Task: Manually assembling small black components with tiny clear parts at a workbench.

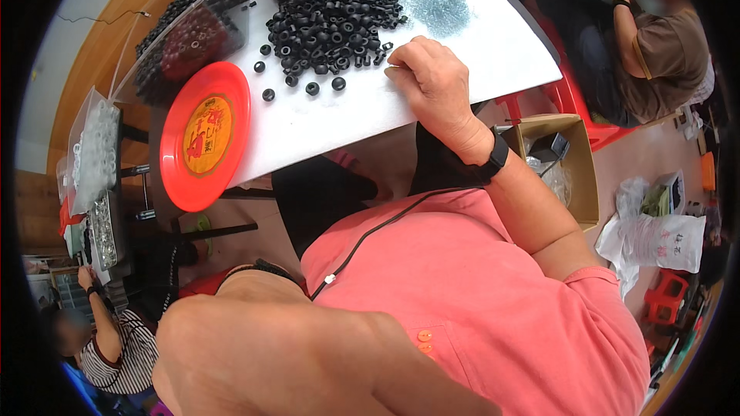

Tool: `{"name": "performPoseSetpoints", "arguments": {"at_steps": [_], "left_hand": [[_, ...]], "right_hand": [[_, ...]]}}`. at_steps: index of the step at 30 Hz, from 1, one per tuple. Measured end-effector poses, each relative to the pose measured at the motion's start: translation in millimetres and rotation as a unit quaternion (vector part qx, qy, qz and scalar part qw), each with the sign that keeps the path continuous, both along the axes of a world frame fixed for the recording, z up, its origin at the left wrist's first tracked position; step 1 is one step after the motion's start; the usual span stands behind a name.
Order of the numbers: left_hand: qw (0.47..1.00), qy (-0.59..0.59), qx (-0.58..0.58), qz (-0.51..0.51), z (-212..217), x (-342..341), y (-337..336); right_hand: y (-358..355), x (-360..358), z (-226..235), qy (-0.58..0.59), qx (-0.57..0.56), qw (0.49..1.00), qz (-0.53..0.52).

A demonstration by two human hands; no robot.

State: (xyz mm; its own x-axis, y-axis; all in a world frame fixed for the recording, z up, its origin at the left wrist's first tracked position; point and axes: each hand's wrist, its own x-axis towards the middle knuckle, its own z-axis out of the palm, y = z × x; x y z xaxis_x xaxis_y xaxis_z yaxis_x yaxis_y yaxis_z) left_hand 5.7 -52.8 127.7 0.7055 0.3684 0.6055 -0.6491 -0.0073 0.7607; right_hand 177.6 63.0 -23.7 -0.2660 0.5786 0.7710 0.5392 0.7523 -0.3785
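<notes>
Nearest of all, the left hand (pixel 285 358) looms large at the lower edge; its fingers cannot be made out, so whether it holds anything cannot be told. Past it spreads one pink shirt (pixel 478 277). One white tabletop (pixel 324 135) comes next, its near edge slanting up to a corner on the right; between that edge and the beads runs a broad strip of white surface, room to slide a hand. On the far half sits one heap of black beads (pixel 327 23), too many to count. One red plate (pixel 174 146) juts past the tabletop's left edge. The right hand (pixel 432 81) reaches over the near edge, thumb and forefinger drawn narrow just beside the heap's right end; whether they grip a bead cannot be told. One open cardboard box (pixel 583 185) stands below the right corner. Beyond the right hand lies one patch of tiny clear beads (pixel 435 6). One black watch (pixel 498 156) rings the right wrist. Smallest, five loose black beads (pixel 338 84) lie singly on the heap's near and left sides.
</notes>
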Motion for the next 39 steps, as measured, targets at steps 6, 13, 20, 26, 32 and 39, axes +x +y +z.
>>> {"name": "performPoseSetpoints", "arguments": {"at_steps": [6, 13, 20, 26, 32, 39], "left_hand": [[0.999, -0.012, 0.028, -0.020, -5, 9, 2], [0.675, 0.394, 0.064, 0.620, -82, -16, 6], [0.571, 0.404, 0.196, 0.688, -110, -19, 31], [0.542, 0.412, 0.238, 0.693, -121, -17, 46], [0.516, 0.422, 0.261, 0.698, -126, -18, 52], [0.477, 0.385, 0.300, 0.731, -127, -14, 57]], "right_hand": [[-1, -2, 2, 0.006, 0.002, 1.000, 0.010], [1, 3, 0, 0.003, 0.009, 1.000, -0.007], [0, 4, 1, 0.006, 0.006, 1.000, -0.006], [-1, 3, 3, 0.004, -0.002, 1.000, -0.004], [-2, 3, 4, 0.016, 0.009, 1.000, -0.001], [-2, 2, 4, -0.006, 0.012, 1.000, -0.013]]}}
